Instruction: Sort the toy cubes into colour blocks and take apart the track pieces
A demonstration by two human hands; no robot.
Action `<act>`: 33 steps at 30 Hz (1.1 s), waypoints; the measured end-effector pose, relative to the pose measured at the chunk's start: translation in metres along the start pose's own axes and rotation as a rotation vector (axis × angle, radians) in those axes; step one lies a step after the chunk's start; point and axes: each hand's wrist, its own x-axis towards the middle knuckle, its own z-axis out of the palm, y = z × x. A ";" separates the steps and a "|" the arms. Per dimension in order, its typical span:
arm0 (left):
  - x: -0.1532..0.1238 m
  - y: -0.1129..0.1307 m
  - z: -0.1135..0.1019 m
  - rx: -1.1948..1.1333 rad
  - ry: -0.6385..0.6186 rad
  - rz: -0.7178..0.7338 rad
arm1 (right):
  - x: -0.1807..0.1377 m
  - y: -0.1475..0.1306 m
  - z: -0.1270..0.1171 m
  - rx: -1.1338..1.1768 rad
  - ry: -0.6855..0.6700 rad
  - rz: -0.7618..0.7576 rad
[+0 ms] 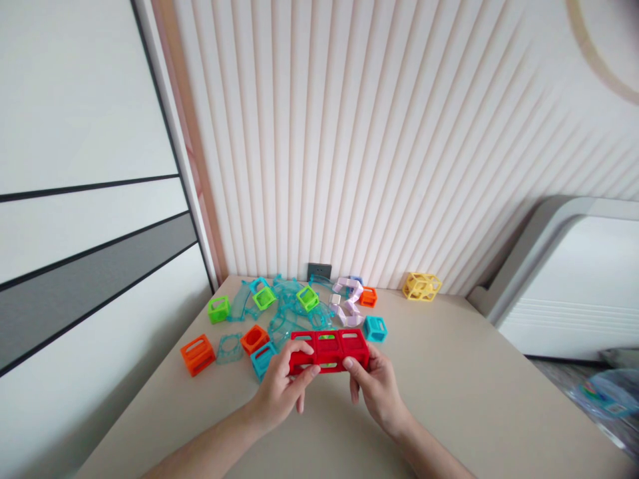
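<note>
A row of red toy blocks (328, 347), joined end to end, is held level above the table between both hands. My left hand (284, 382) grips its left end, with the thumb on the near face and a finger over the top. My right hand (374, 386) is closed around the right end, its thumb against the lower near edge. Just beyond my left hand lies a blue block (263, 359), partly hidden by that hand. A teal block (375, 328) sits on the table behind my right hand.
Orange blocks (198, 354) and green blocks (218, 309) lie at the left. Clear teal track pieces (287, 299) are heaped by the wall, next to lilac pieces (352, 313). A yellow frame block (422, 286) stands farther right. A dark wall socket (319, 271) is behind.
</note>
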 end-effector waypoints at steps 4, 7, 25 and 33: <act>0.001 0.002 0.001 0.019 0.010 0.052 | -0.001 0.001 0.001 0.010 -0.003 -0.021; 0.002 0.004 0.002 0.040 0.040 0.088 | -0.003 0.002 0.001 0.001 -0.001 -0.053; 0.002 -0.013 -0.006 0.446 0.080 0.571 | -0.003 0.006 0.000 -0.050 -0.012 -0.137; 0.001 -0.010 -0.006 0.577 0.158 0.675 | -0.002 0.004 -0.002 -0.062 -0.034 -0.111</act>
